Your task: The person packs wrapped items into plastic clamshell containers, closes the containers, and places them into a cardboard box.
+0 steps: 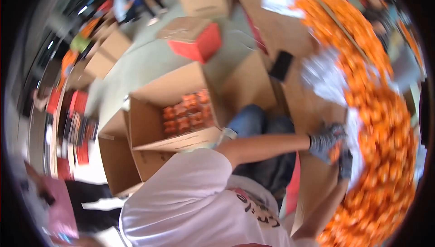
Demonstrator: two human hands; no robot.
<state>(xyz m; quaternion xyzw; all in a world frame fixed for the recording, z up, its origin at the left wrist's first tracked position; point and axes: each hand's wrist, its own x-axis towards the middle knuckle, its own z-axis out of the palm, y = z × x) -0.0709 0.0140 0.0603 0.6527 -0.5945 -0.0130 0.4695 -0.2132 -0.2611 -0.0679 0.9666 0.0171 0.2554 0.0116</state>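
Observation:
My left hand, in a grey striped knit glove, is curled at the edge of the brown work table. A small orange wrapped piece shows at its fingers. Close below it is my right hand, also in a dark grey glove; blur hides its fingers, so what it holds cannot be made out. Just beyond both hands a long heap of shiny orange wrapped pieces covers the table, with clear plastic sheeting along its near side.
An open cardboard box beside my knees holds rows of orange-red packs. Another open carton adjoins it. A black flat object lies on the table edge. A red-sided box stands on the floor. Other people are around.

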